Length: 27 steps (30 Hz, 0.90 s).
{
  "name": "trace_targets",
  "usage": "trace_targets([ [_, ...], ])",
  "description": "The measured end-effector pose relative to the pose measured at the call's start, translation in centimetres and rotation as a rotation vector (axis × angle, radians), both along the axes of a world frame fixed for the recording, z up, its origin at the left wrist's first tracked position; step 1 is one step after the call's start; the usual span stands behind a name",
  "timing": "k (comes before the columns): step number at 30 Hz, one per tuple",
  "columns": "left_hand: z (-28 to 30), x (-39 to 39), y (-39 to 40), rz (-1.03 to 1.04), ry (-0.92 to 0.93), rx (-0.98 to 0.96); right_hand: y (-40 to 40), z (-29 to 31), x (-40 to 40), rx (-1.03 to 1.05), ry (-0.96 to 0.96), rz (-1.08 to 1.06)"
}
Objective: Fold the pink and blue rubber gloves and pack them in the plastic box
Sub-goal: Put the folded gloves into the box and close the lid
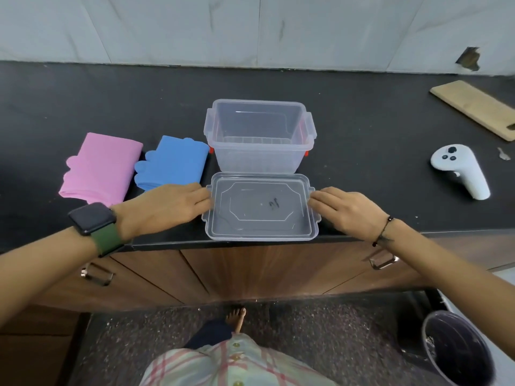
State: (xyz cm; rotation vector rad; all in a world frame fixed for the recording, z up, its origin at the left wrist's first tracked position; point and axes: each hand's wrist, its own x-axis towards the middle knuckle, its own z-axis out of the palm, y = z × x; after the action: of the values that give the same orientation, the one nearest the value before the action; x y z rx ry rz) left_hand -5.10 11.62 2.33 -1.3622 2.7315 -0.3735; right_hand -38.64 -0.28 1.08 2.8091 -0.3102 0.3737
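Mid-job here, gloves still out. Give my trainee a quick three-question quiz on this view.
1. True or false: the plastic box is empty.
2. Which lies nearer the box: pink glove or blue glove?
3. What do the left hand and right hand touch? A) lid B) white controller C) wooden board

Key: 1 true; 2 blue glove; 3 A.

Lid [260,208] before box [259,135]; two gloves [170,162] left of box; controller [459,168] right.
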Motion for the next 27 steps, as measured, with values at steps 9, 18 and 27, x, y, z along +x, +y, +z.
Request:
trace_targets([
  [9,2.0,-0.1,1.8,1.004,1.533,0.133,2.5,5.9,12.0,0.245,-0.390,0.077],
  [18,4.4,-0.6,2.7,1.423,2.755,0.360,-3.4,10.8,28.9,0.618,0.225,-0.260],
  [27,3.9,-0.6,1.4,1.695,2.791,0.420,-7.8,7.0,34.4,0.749,0.809,-0.382],
])
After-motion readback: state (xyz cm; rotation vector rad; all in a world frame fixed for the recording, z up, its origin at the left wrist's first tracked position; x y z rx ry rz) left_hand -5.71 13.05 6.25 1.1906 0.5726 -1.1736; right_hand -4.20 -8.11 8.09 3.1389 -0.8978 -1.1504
